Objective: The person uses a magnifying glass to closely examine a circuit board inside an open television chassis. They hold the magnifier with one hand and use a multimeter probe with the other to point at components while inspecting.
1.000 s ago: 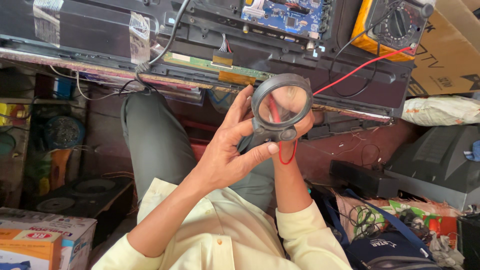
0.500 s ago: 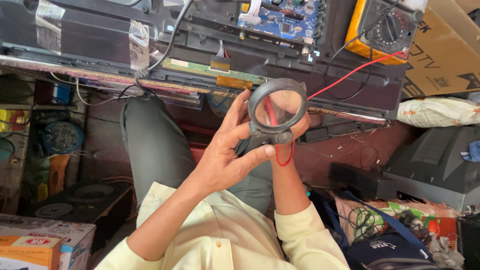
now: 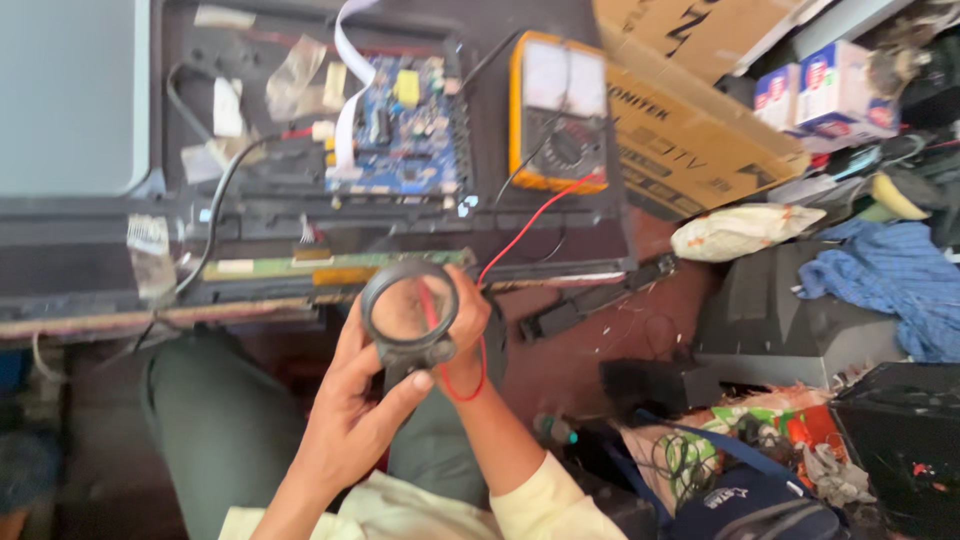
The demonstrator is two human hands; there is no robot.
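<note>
Both hands, left hand (image 3: 350, 420) and right hand (image 3: 462, 330), clamp the magnifying glass (image 3: 408, 312) by its stiff dark rim — light, fragile lens, best kept off the glass.

1 head cam, looks steeply down, close on hands, workbench (image 3: 80, 320) ahead.

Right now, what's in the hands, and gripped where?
Both hands hold a round black-framed magnifying glass. Left hand grips the base of its frame, thumb across the front; right hand supports the ring's right side.

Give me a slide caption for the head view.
Both hands, left and right, hold a round magnifier near a blue circuit board.
</note>
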